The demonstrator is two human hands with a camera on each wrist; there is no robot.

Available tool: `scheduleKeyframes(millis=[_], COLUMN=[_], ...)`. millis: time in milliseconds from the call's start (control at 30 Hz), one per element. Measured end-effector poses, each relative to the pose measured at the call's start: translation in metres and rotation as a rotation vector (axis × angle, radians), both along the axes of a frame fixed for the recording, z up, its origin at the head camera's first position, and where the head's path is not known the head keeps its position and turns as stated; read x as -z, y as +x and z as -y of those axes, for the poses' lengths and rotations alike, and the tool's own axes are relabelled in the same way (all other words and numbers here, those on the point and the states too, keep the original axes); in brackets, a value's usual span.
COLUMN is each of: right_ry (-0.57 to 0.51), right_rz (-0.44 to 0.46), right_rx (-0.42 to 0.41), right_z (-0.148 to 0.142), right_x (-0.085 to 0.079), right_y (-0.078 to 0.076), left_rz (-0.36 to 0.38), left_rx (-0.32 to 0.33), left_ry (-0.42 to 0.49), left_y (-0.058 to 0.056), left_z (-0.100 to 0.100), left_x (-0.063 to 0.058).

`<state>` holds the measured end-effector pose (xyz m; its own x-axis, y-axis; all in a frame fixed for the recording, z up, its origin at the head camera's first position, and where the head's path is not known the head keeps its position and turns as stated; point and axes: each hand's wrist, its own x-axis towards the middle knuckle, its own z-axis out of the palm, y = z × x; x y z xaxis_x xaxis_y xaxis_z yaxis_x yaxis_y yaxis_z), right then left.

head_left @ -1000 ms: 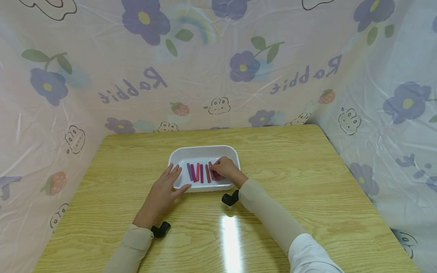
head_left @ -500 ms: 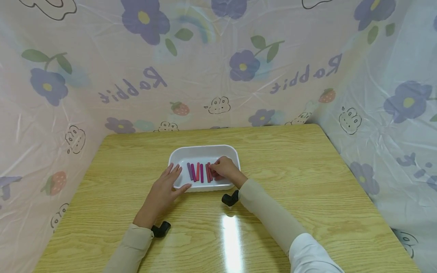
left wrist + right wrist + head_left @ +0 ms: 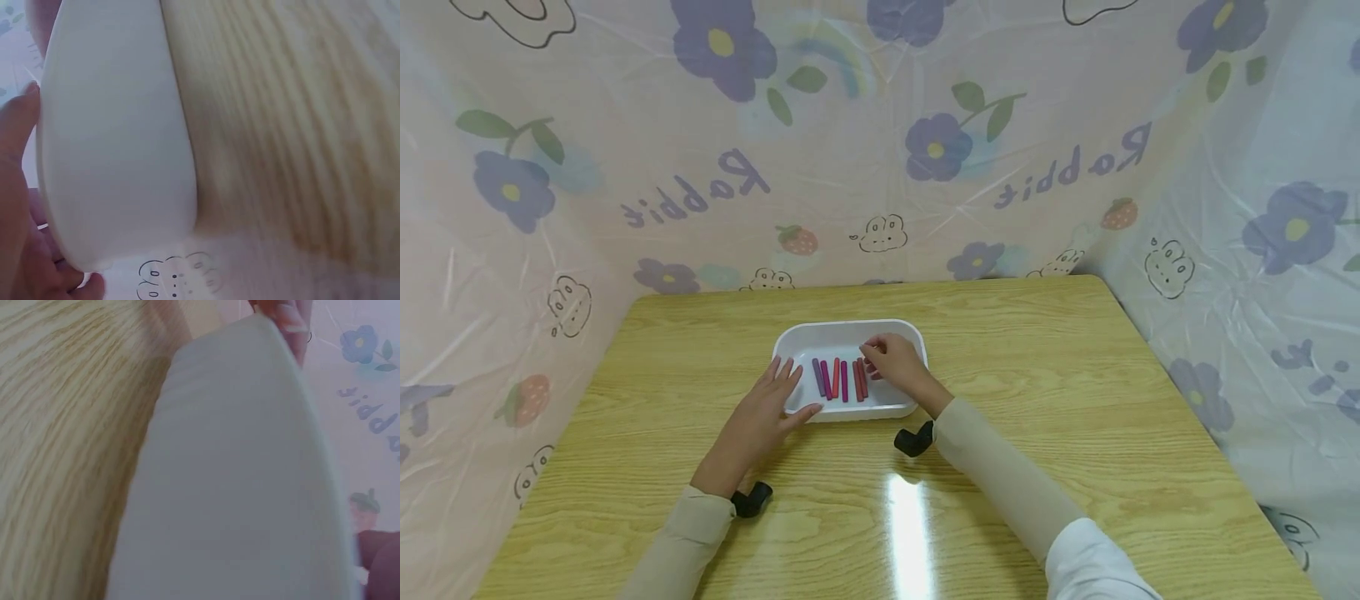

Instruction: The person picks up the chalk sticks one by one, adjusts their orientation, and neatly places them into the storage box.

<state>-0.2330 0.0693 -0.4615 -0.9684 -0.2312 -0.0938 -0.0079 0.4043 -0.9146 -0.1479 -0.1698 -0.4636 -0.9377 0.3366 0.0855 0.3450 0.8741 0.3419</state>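
A white tray holds several short coloured sticks that look like crayons or pastels. Purple, magenta and orange-red sticks lie in a loose row at its left. Two brownish-red sticks lie side by side further right. My left hand rests on the tray's left end, fingers spread over the rim and thumb at the near edge. Over the tray's right part hovers my right hand, fingers loosely bent, with nothing visible in its grasp. Both wrist views mostly show the tray's outer wall.
The tray stands on a wood-grain table. A patterned curtain with flowers and rabbits rises behind the table and along its sides. Black wrist devices stick out by both sleeves.
My right hand slid a brownish-red stick left beside its neighbour, then let go and lifted up and slightly right. My left hand stays on the tray.
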Motion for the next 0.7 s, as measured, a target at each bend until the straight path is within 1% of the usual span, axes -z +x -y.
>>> scheduleKeyframes(millis=[100,200,267,300,367,500,600,700], right_ry=[-0.014,0.022,0.063,0.085,0.132,0.213,0.281,0.354], right_rz=[-0.106,-0.222,-0.287,-0.314,-0.366,-0.437,-0.484,-0.527], right_rx=[-0.055,-0.079,-0.072,-0.067,-0.059,-0.045,-0.042,-0.026], right_z=[-0.007,-0.018,-0.027,-0.032,-0.042,-0.068,-0.089,-0.111], right_x=[-0.009,-0.02,-0.027,-0.031,-0.039,-0.051,-0.058,-0.061], right_y=[0.004,0.009,0.012,0.013,0.015,0.019,0.023,0.028], left_rz=[0.016,0.003,-0.027,-0.052,-0.102,-0.193,-0.228,-0.259], left_rx=[0.008,0.007,-0.003,-0.005,-0.02,-0.045,-0.059,-0.069], left_ry=[-0.003,0.003,0.007,0.016,0.004,-0.025,-0.034,-0.05], left_y=[-0.001,-0.002,-0.003,-0.003,-0.003,-0.003,-0.002,-0.001], left_z=[0.001,0.003,0.005,0.006,0.009,0.019,0.027,0.035], left_x=[-0.002,-0.005,-0.009,-0.011,-0.017,-0.025,-0.029,-0.029])
